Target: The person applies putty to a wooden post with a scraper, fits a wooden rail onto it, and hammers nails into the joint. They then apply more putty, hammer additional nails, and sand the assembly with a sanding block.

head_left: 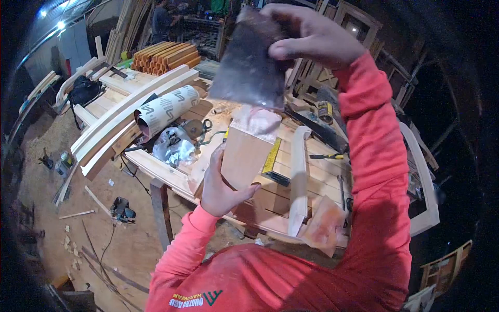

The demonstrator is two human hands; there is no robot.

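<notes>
Pale wooden block (pixel 244 156) upright over workbench, top end dusty; dark sandpaper sheet (pixel 248 67) raised above it.

Dim workshop, fisheye edges dark, motion blur

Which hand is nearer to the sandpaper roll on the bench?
Left. The left hand holds the wood block, just right of the sandpaper roll. The right hand is raised farther off, holding a dark sheet.
</notes>
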